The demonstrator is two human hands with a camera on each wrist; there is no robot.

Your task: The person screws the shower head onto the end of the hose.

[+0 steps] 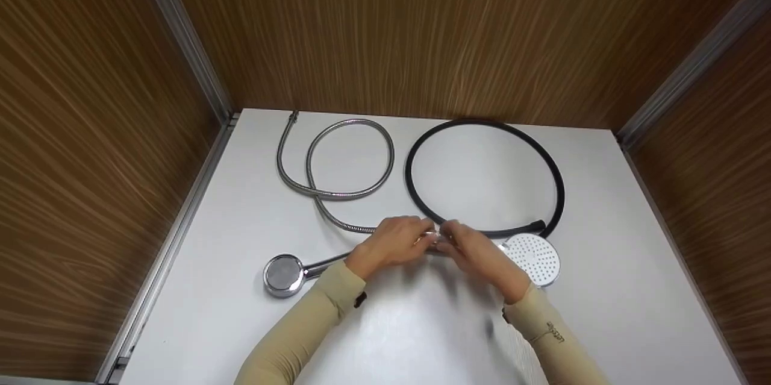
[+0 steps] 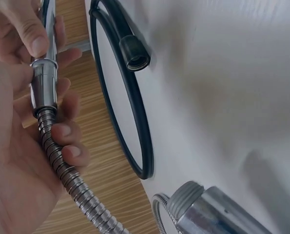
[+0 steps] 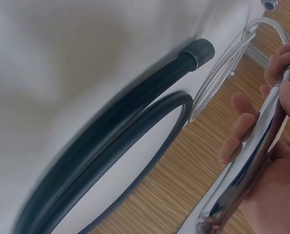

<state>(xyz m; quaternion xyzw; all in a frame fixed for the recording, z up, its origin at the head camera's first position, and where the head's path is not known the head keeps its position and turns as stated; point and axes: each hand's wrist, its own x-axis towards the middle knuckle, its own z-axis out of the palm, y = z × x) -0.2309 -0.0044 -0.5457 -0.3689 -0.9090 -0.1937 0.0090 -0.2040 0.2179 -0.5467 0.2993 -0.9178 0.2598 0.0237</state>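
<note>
Near the middle of the table, my left hand (image 1: pixel 394 240) holds the end of the silver metal shower hose (image 1: pixel 346 195), its fingers curled round the smooth chrome connector (image 2: pixel 45 87). My right hand (image 1: pixel 482 255) grips the chrome handle (image 3: pixel 254 146) of a shower head with a round white perforated face (image 1: pixel 533 258). In the left wrist view, the connector meets the end of this handle; how far the two are joined cannot be seen. A second shower head (image 1: pixel 283 275), chrome with a grey face, lies to the left, its threaded handle end (image 2: pixel 186 200) bare.
A black hose (image 1: pixel 561 186) lies looped at the back right, its open end fitting (image 2: pixel 135 53) just beyond the right hand. The silver hose's far end (image 1: pixel 293 115) lies at the table's back edge. Wood-grain panels (image 1: pixel 385 35) enclose the white table (image 1: pixel 199 264) at the back and sides.
</note>
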